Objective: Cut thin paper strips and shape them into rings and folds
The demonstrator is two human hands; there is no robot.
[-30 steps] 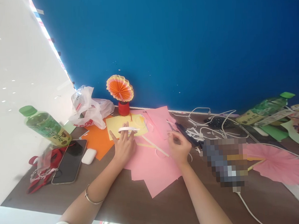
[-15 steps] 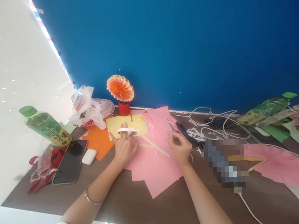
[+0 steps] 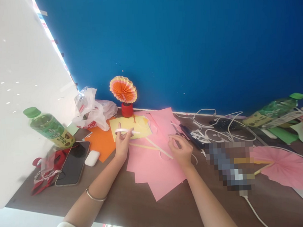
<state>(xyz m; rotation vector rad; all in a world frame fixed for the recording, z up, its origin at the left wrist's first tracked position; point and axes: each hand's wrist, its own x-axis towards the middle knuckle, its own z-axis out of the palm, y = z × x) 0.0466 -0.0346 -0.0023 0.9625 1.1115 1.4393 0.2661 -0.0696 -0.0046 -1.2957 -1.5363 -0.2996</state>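
My left hand (image 3: 122, 144) is raised over the edge of a yellow sheet (image 3: 139, 125), its fingers drawn together with a white tape ring (image 3: 123, 131) round them. My right hand (image 3: 180, 150) rests on the pink paper sheets (image 3: 154, 167), fingers curled in a pinch; what it pinches is too small to make out. A thin white stick (image 3: 158, 148) lies on the pink paper between the hands. A dark pen-like tool (image 3: 191, 137) lies just beyond my right hand.
An orange paper fan (image 3: 123, 89) stands in a red holder (image 3: 127, 110) against the blue wall. At left are a plastic bag (image 3: 90, 108), a green bottle (image 3: 49, 127), an orange sheet (image 3: 101, 142), a phone (image 3: 73, 164), a white earbud case (image 3: 92, 158) and red scissors (image 3: 45, 171). At right: white cables (image 3: 213, 123), another bottle (image 3: 273, 108), a pink fan (image 3: 283, 166).
My left hand has lifted and shifted slightly left, its spread fingers drawing together round the tape ring. My right hand has edged a little toward the left and stays pinched.
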